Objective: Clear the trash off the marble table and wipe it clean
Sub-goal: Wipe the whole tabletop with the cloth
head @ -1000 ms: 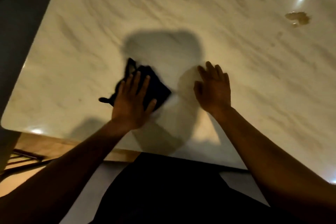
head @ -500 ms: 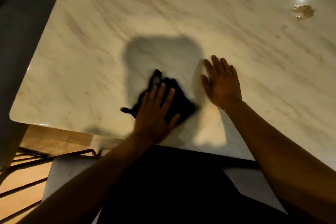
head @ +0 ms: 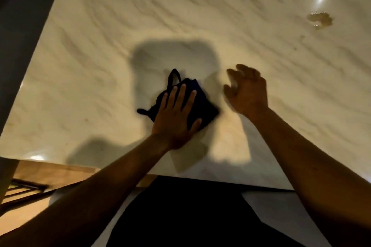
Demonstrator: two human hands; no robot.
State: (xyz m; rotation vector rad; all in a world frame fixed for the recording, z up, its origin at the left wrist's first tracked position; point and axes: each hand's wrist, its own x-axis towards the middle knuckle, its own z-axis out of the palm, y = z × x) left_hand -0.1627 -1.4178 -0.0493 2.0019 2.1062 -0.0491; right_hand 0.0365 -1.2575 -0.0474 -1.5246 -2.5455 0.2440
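Observation:
My left hand (head: 176, 114) lies flat with straight fingers on a dark folded cloth (head: 202, 104), pressing it onto the marble table (head: 100, 66) near the front edge. A thin loop of the cloth sticks out beyond my fingertips. My right hand (head: 248, 91) hovers just right of the cloth, blurred, its fingers loosely curled and holding nothing. A brownish wet spill (head: 320, 19) sits on the marble at the far right, well away from both hands.
Small specks (head: 301, 37) dot the marble below the spill. The table's left edge (head: 40, 32) runs diagonally, with dark floor beyond. A wooden floor and a dark metal frame (head: 24, 192) show under the front left corner.
My left hand slid the cloth from the left toward the middle of the table's front. My right hand lifted off the marble and its fingers curled.

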